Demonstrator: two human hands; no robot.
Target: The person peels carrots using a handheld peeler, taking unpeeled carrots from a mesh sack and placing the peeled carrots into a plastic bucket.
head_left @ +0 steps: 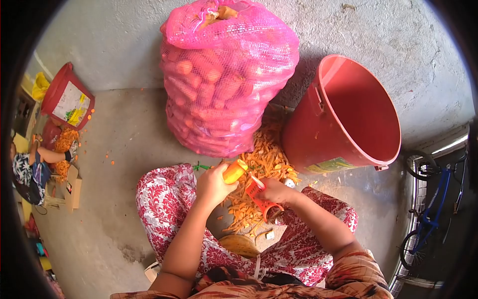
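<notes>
My left hand point(213, 185) is wrapped round a peeled orange carrot point(235, 171), its thick end pointing up and to the right. My right hand point(279, 191) grips a red-orange peeler point(263, 200), close to the carrot but apart from it. Under both hands, a heap of carrot peelings point(245, 213) covers the floor between my bent legs. A pink mesh sack point(224, 94) full of carrots stands just beyond my hands, against the wall.
A tall red bucket point(323, 127) leans at the right of the sack. A brownish rounded object point(239, 245) lies close to my lap. At far left, another person point(31, 172) sits by a red bucket point(62, 99) and peelings. A blue bicycle point(431, 214) stands at right.
</notes>
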